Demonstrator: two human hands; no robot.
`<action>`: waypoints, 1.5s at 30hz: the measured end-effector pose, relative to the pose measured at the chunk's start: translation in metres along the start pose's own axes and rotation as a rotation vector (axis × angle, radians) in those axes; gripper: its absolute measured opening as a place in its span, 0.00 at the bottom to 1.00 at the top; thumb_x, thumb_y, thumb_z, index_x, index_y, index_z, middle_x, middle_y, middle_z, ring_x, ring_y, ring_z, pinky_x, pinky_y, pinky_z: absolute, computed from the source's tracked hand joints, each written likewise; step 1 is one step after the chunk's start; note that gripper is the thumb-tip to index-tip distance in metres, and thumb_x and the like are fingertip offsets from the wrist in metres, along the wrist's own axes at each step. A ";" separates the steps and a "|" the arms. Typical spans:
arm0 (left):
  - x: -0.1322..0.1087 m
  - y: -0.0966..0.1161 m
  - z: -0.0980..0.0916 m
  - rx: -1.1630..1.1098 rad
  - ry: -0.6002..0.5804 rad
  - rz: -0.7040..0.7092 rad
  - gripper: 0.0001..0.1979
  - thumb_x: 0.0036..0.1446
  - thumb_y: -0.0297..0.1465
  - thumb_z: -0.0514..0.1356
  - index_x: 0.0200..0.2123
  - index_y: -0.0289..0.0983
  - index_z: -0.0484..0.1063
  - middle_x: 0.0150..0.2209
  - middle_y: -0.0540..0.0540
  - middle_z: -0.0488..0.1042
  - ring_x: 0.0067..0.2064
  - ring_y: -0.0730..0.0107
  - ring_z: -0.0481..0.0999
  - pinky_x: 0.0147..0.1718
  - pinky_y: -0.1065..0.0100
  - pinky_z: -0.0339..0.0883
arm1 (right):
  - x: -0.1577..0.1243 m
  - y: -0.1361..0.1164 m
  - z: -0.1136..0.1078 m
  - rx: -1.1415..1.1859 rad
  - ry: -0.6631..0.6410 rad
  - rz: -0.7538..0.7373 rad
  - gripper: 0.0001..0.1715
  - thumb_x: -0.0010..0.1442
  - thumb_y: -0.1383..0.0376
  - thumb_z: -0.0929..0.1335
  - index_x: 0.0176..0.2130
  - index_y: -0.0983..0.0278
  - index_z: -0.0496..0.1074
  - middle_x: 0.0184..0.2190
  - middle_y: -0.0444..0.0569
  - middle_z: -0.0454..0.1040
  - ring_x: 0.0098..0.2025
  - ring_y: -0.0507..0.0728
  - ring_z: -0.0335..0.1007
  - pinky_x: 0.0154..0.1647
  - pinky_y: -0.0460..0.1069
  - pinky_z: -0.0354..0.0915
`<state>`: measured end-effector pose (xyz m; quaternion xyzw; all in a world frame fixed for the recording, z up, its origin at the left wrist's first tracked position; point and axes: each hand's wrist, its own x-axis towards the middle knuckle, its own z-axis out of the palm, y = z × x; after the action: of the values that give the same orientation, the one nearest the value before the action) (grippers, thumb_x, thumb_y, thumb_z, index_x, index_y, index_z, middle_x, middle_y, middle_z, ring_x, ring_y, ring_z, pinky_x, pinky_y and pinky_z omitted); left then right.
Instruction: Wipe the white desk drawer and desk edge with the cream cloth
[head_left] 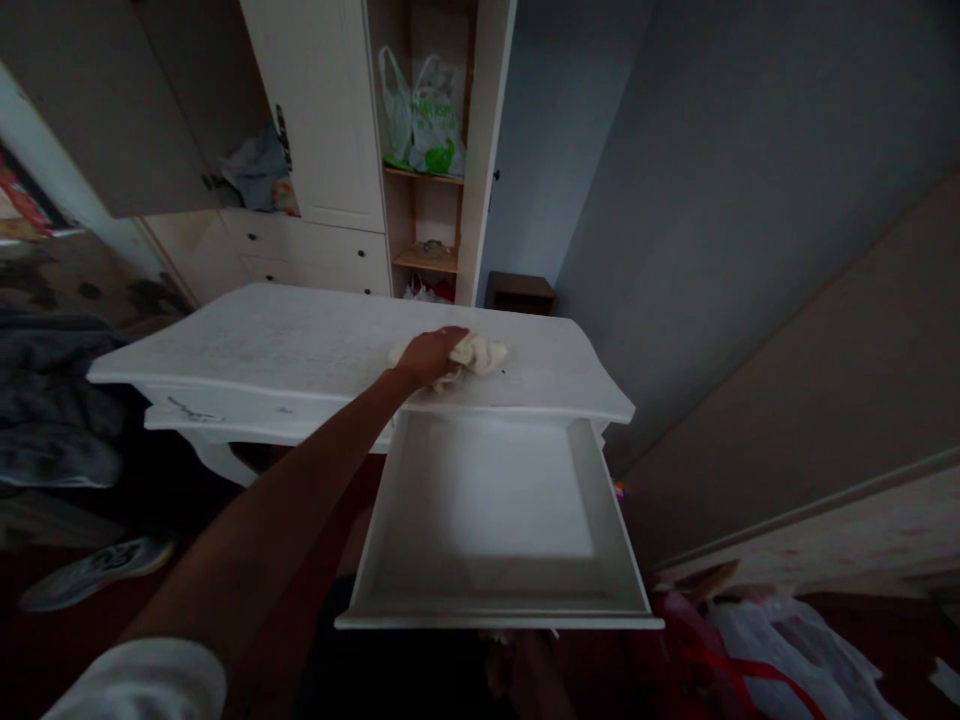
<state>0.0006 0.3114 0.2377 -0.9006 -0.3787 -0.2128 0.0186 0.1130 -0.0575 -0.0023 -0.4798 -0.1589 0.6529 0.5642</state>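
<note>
My left hand (431,357) is closed around a crumpled cream cloth (480,353) and presses it onto the top of a white dressing table (300,330). Below that hand, a white drawer (499,500) is pulled out toward me, with nothing visible inside. My right hand (517,675) is low in front of the drawer's front edge, in shadow. Its fingers look curled. Small pale bits show beside them, too dim to name. A small dark speck lies on the tabletop just right of the cloth.
Behind stands a white wardrobe (330,120), its shelves holding a plastic carrier bag (435,125). A grey wall (712,200) closes off the right side. Bags (795,650) lie on the floor at lower right. A shoe (101,572) and dark fabric (56,400) are at left.
</note>
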 end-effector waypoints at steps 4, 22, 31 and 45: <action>-0.012 -0.008 0.014 -0.049 0.028 0.135 0.37 0.56 0.44 0.60 0.64 0.32 0.57 0.63 0.34 0.64 0.65 0.53 0.62 0.62 0.54 0.54 | -0.001 -0.002 0.003 0.016 0.017 0.012 0.35 0.36 0.36 0.74 0.28 0.64 0.76 0.25 0.50 0.75 0.16 0.48 0.59 0.15 0.44 0.52; -0.082 -0.096 0.005 0.004 0.162 -0.570 0.21 0.62 0.34 0.44 0.46 0.31 0.72 0.48 0.32 0.74 0.52 0.52 0.71 0.53 0.55 0.64 | -0.019 -0.017 0.011 -0.022 0.028 -0.037 0.27 0.51 0.45 0.73 0.34 0.66 0.76 0.31 0.50 0.76 0.19 0.49 0.61 0.21 0.46 0.56; -0.077 -0.086 0.007 0.102 0.083 -0.611 0.20 0.55 0.32 0.50 0.45 0.30 0.74 0.49 0.32 0.73 0.49 0.50 0.73 0.49 0.56 0.67 | -0.029 -0.023 0.026 0.043 0.109 -0.068 0.21 0.52 0.49 0.73 0.33 0.64 0.75 0.29 0.46 0.76 0.19 0.48 0.61 0.21 0.46 0.57; -0.078 -0.082 0.007 0.142 0.048 -0.575 0.21 0.57 0.32 0.48 0.45 0.29 0.75 0.47 0.31 0.73 0.48 0.49 0.72 0.48 0.56 0.67 | -0.036 -0.063 0.050 0.130 0.161 -0.033 0.23 0.49 0.46 0.74 0.27 0.64 0.76 0.15 0.42 0.70 0.14 0.48 0.58 0.17 0.45 0.54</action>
<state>-0.1023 0.3186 0.1896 -0.7476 -0.6315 -0.2035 0.0294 0.1055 -0.0532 0.0856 -0.4902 -0.0781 0.6119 0.6158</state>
